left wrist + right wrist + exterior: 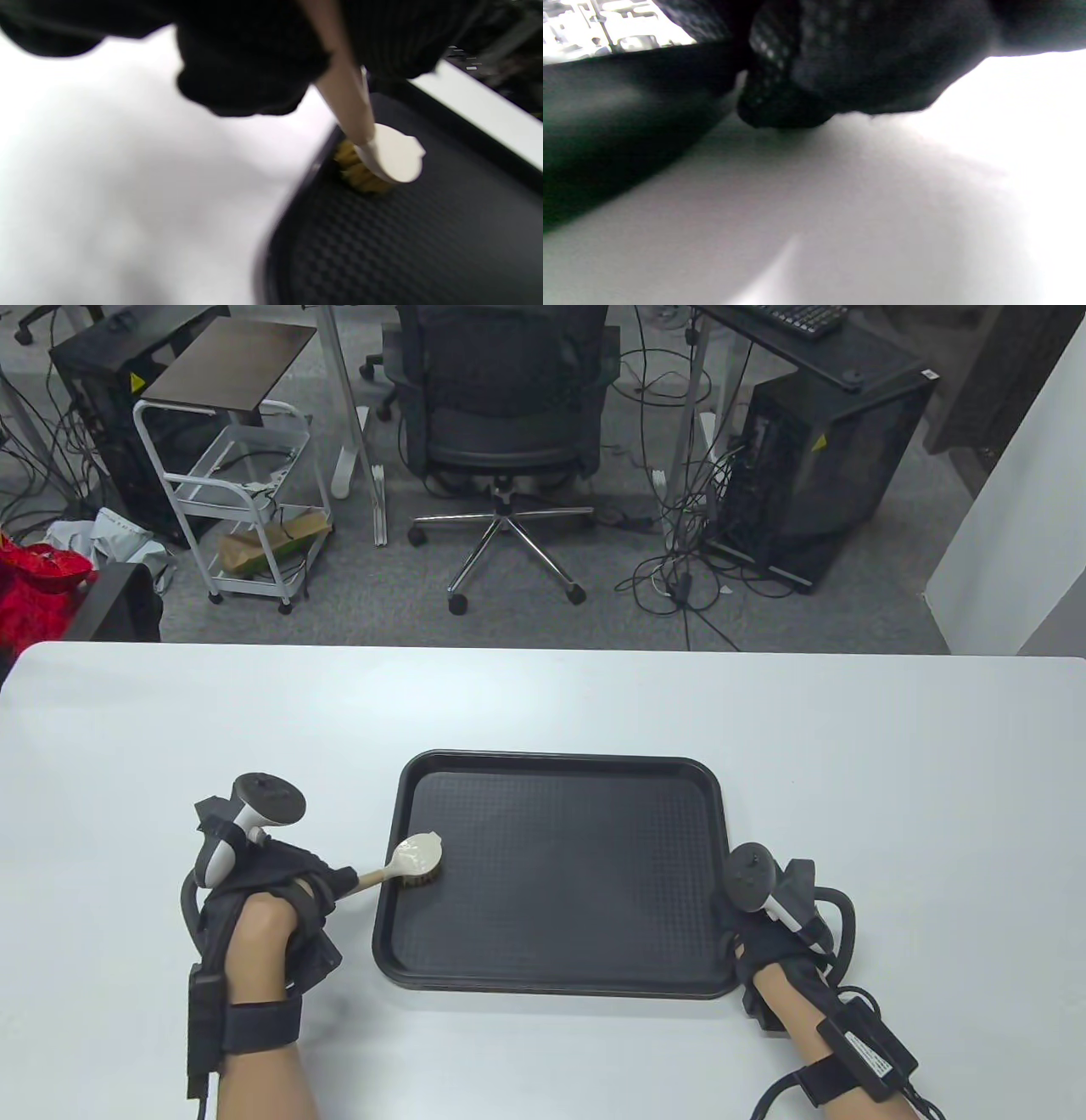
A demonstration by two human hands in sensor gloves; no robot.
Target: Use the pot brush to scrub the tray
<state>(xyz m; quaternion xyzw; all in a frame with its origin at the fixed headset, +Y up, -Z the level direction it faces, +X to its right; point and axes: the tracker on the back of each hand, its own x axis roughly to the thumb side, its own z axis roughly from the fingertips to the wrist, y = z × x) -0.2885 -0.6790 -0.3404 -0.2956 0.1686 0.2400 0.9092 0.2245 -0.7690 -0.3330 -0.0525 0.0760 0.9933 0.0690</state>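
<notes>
A black textured tray (560,761) lies on the white table near its front. The pot brush (417,857) has a white head and a pale handle. Its yellow bristles (360,173) press on the tray floor by the left rim. My left hand (327,886) is left of the tray and grips the brush handle (343,93). At the tray's right rim my right hand (731,916) has its gloved fingers (806,84) curled against the rim (606,127), low on the table. The tracker hides those fingers from above.
The white table (891,780) stretches wide on both sides of the tray. Beyond its far edge stand an office chair (505,415), a white trolley (246,483) and computer towers (814,466) among cables.
</notes>
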